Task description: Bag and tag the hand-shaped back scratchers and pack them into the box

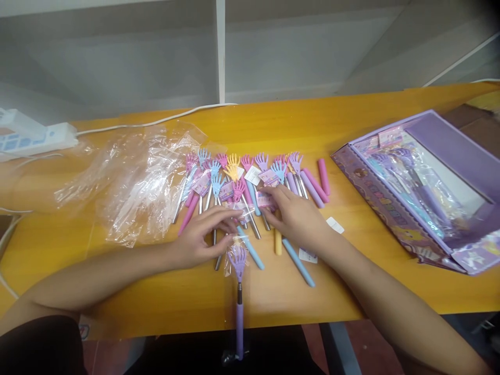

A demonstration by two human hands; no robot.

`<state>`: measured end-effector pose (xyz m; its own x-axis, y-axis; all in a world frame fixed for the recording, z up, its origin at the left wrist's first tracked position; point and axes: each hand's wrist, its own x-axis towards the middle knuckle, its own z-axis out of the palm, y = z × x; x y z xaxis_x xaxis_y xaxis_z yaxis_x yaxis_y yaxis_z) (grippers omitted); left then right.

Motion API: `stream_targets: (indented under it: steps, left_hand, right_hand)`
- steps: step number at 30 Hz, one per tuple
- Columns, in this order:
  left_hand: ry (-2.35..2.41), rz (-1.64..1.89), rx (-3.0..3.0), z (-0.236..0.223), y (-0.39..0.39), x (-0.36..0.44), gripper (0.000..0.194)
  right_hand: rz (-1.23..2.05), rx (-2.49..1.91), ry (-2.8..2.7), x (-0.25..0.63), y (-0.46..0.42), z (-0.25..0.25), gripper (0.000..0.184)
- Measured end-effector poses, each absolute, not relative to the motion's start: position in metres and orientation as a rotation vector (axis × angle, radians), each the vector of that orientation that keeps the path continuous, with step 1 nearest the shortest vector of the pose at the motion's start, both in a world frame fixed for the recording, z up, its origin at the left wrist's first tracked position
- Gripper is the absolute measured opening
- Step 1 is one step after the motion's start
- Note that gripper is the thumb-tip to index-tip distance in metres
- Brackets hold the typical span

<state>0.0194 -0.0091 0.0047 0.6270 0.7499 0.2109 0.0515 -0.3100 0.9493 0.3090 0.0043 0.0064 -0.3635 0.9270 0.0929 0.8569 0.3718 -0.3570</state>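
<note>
My left hand [209,234] is closed, its thumb and fingers at the top of a clear plastic bag. Inside that bag lies a purple back scratcher [238,263], its claw toward the pile and its handle reaching past the table's front edge. My right hand [295,213] is closed with thumb and fingertips on a small pink printed card [265,200]. Around both hands spreads a pile of hand-shaped back scratchers, among them a blue one [217,183], a yellow one [233,165] and a purple one [296,162]. My fingers hide part of the pile.
Crumpled clear plastic bags [144,187] lie left of the pile. A purple display box [385,208] with bagged scratchers stands open at the right. White labels [335,225] lie near my right forearm. A power strip [37,135] and white cable [156,122] are at the back left.
</note>
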Motion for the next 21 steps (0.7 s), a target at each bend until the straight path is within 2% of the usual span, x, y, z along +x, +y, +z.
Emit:
stream_targets:
  steps: [5, 14, 21]
  left_hand:
    - [0.621, 0.797, 1.702, 0.004, -0.009, 0.019, 0.057]
    - [0.644, 0.817, 1.681, 0.002, -0.009, 0.018, 0.057]
    - [0.645, 0.816, 1.653, 0.000, -0.008, 0.017, 0.058]
  right_hand:
    - [0.499, -1.555, -2.203, 0.310, 0.005, 0.010, 0.038]
    - [0.619, -1.229, -2.062, 0.315, 0.005, 0.020, 0.009]
    - [0.888, -1.107, -1.497, 0.306, 0.002, 0.017, 0.016]
